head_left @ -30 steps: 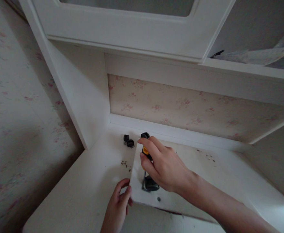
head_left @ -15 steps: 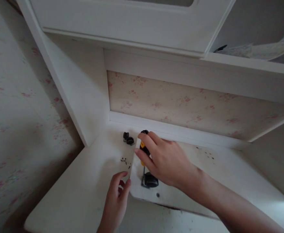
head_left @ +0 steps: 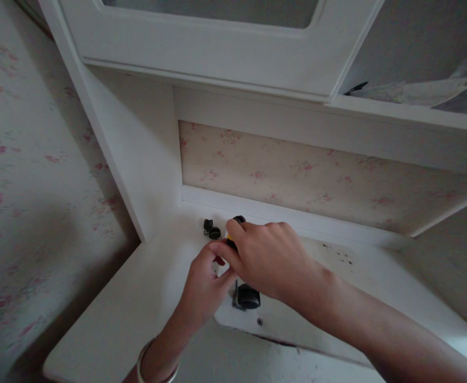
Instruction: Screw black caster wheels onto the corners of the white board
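Note:
My right hand (head_left: 273, 258) is wrapped round the black-and-yellow handle of a screwdriver (head_left: 231, 242), held upright over a white board (head_left: 283, 325). Against the lower part of the screwdriver, my left hand (head_left: 205, 287) closes its thumb and fingers; the exact contact is partly covered. Below both hands a black caster wheel (head_left: 249, 297) with a metal plate sits on the board near its rounded corner. The screwdriver's tip comes down at the plate, but I cannot tell whether it sits in a screw.
Loose black casters (head_left: 214, 232) lie behind the hands on the white desktop (head_left: 138, 314). A hole (head_left: 259, 321) shows near the board's front edge. Small dark marks (head_left: 344, 257) dot the board's far right. A white cabinet (head_left: 209, 50) overhangs the desk.
My left hand has moved up and right, from beside the board's edge to the screwdriver. My right hand stays on the handle. The small screws on the desktop are now hidden. The view has shifted slightly.

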A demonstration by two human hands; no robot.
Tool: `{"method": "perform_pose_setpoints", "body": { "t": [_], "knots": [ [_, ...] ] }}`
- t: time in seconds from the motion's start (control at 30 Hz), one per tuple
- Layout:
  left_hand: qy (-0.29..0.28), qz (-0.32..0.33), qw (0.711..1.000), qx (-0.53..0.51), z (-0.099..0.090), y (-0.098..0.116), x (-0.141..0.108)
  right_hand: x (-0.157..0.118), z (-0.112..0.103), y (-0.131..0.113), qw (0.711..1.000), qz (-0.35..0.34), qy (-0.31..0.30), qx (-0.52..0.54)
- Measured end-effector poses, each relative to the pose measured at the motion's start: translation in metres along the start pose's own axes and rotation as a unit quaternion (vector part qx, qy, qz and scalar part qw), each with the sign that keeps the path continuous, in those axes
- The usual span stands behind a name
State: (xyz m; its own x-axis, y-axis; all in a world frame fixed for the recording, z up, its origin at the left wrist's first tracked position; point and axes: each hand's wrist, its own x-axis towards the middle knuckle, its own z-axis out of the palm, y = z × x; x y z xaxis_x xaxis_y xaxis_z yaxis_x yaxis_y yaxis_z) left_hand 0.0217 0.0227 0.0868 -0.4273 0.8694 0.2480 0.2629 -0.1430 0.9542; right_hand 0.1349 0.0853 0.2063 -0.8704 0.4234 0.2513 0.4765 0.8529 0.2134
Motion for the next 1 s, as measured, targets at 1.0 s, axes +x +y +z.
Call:
{"method": "perform_pose_setpoints", "body": {
  "t": [1.0],
  "knots": [
    [-0.096,0.005,0.984,-0.149,0.008,-0.008,0.004,-0.006,-0.017,0.024,0.998,-0.013,-0.053,0.038]
  ]
}}
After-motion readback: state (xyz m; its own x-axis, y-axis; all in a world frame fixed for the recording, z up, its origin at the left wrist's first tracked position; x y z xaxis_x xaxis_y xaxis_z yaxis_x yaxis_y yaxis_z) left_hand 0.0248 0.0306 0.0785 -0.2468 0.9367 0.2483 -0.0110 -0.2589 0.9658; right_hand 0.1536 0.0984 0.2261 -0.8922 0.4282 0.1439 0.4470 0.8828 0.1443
